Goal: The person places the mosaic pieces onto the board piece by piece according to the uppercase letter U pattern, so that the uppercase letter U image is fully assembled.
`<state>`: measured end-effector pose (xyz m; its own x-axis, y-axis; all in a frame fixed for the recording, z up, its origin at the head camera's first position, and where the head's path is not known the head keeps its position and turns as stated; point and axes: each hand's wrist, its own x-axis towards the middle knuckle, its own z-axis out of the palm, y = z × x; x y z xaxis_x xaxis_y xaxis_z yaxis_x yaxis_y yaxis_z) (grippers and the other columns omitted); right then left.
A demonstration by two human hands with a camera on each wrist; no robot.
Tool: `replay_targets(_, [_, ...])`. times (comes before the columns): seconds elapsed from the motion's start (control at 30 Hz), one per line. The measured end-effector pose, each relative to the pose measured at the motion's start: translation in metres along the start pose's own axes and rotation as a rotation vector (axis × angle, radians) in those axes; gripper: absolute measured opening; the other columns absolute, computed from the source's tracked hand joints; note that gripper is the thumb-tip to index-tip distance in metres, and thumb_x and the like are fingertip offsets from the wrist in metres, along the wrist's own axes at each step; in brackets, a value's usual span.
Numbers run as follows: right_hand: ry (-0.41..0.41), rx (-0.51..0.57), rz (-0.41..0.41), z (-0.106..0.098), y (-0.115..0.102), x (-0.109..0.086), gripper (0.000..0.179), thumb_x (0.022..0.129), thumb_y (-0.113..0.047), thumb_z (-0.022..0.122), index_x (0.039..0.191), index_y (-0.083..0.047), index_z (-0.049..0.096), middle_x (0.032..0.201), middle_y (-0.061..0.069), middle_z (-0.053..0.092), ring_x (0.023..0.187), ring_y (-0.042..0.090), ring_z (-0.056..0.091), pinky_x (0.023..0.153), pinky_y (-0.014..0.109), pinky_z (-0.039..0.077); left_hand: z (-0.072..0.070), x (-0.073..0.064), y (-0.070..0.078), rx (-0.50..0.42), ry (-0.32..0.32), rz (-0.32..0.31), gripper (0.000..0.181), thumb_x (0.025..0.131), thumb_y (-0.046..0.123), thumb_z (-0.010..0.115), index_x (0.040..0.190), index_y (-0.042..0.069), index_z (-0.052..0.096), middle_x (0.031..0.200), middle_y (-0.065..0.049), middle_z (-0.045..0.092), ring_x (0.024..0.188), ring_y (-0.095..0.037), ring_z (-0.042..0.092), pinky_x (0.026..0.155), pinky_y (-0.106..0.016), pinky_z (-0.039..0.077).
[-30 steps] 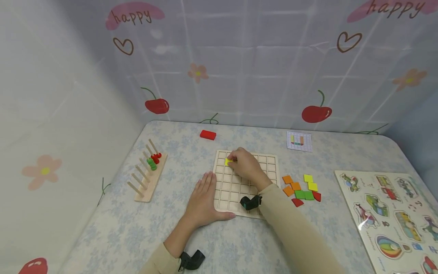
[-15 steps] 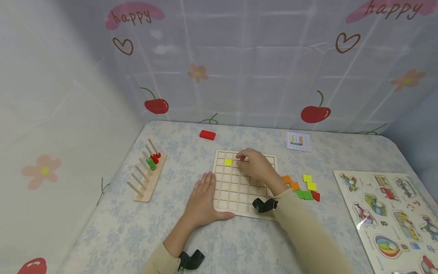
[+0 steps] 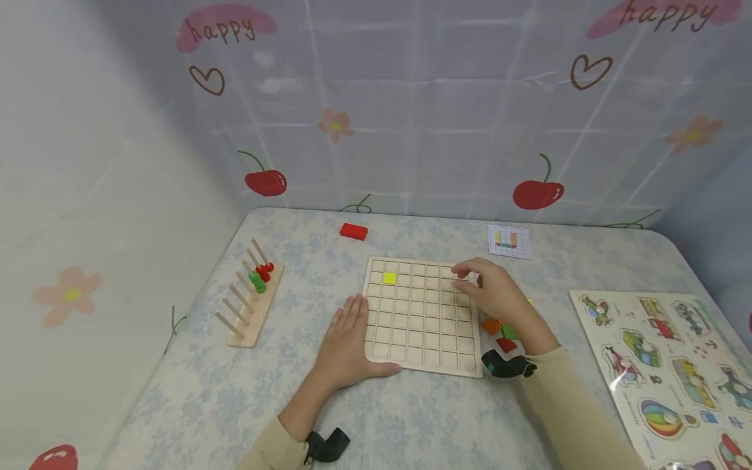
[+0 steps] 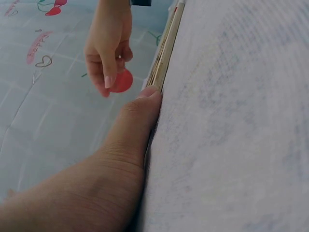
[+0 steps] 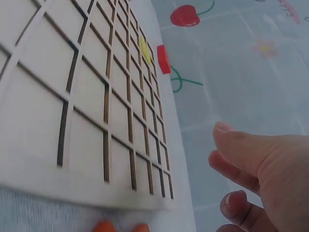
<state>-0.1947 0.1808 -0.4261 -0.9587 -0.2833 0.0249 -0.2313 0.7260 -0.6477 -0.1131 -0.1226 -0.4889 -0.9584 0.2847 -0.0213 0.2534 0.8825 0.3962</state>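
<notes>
A wooden grid board [image 3: 417, 320] lies mid-table, with one yellow square tile [image 3: 390, 278] set in a cell near its far left corner. My left hand [image 3: 346, 339] rests flat against the board's left side, its thumb along the near edge; the left wrist view shows that thumb [image 4: 133, 118] at the board's rim. Above the board's far right corner my right hand [image 3: 493, 290] hovers, fingers loosely bent and holding nothing. Partly under the right forearm lie orange tiles [image 3: 491, 326], a green tile [image 3: 509, 332] and a red quarter-round piece [image 3: 506, 344]; others are hidden.
A red block [image 3: 354, 232] and a small pattern card [image 3: 509, 241] lie toward the back. On the left stands a peg rack [image 3: 258, 313] with red and green beads. A picture puzzle board [image 3: 640, 365] covers the right side. A curtain [image 3: 382, 130] hangs behind the table.
My right hand has let go of the yellow tile, leaving it in its cell, and moved right across the board toward the loose tiles. The left hand has stayed in place.
</notes>
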Motion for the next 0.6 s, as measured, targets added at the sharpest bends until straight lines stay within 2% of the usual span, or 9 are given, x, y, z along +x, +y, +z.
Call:
replay_targets(0.17, [0.037,-0.049,0.058,-0.019,0.022,-0.020,0.033,0.097,-0.023,0.065,0.126,-0.009,0.065,0.118,0.011,0.064,0.091,0.026,0.051,0.075,0.033,0.047,0.000,0.000,0.000,-0.007,0.003,0.004,0.141,0.063,0.085,0.067,0.159,0.003,0.004,0.168,-0.012,0.003,0.156,-0.025,0.001,0.126,-0.046,0.010])
replay_targets(0.3, [0.073,-0.079,0.101,-0.031,0.038,-0.033,0.034,0.096,-0.023,0.067,0.126,-0.008,0.065,0.118,0.013,0.064,0.089,0.026,0.049,0.069,0.030,0.045,0.000,0.000,0.001,-0.008,0.002,0.002,0.142,0.063,0.085,0.067,0.159,0.003,0.004,0.168,-0.012,0.003,0.156,-0.025,0.001,0.126,-0.047,0.010])
replay_targets(0.6, [0.108,-0.105,0.188,-0.042,0.066,-0.050,0.035,0.096,-0.026,0.066,0.125,-0.008,0.064,0.116,0.015,0.063,0.088,0.026,0.046,0.062,0.029,0.044,0.002,0.000,0.000,-0.001,0.000,-0.001,0.143,0.062,0.087,0.066,0.159,0.004,0.003,0.168,-0.011,0.002,0.156,-0.024,0.000,0.127,-0.046,0.009])
